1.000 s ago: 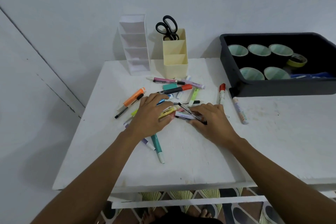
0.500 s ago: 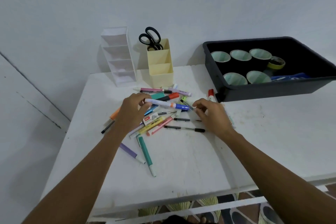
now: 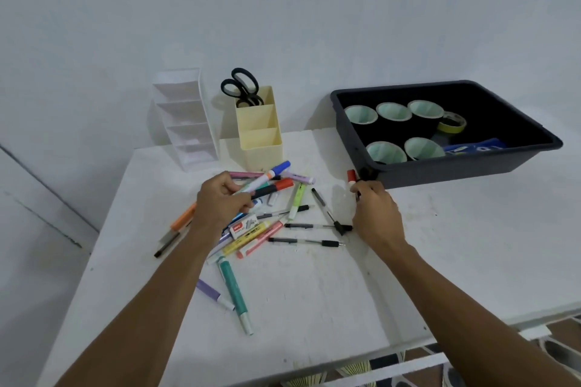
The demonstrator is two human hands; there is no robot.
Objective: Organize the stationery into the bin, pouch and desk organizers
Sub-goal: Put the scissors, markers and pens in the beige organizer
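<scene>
Your left hand [image 3: 220, 203] has its grip closed around a small bundle of markers, among them a white marker with a blue cap [image 3: 267, 177] and a black marker with a red cap [image 3: 273, 188], lifted just above the scattered pile of pens and highlighters [image 3: 267, 226] on the white counter [image 3: 314, 286]. Your right hand [image 3: 375, 214], just in front of the dark grey plastic bin [image 3: 456, 170], is clenched on a white marker with a red cap [image 3: 351, 177] standing upright at the bin's near left corner.

Keep both bundles pointing one way so they drop cleanly into the pale yellow tiered desk organizer [image 3: 259, 132], behind the pile. Its rear slot already holds black-handled scissors [image 3: 242, 86], so aim for the front tiers. The clear tiered organizer [image 3: 185, 119] to its left looks empty. Three thin black pens [image 3: 305, 240] lie loose beside your right hand; mind them when you lift. Tape rolls [image 3: 393, 111] fill the bin. I can't see a pouch for certain.
</scene>
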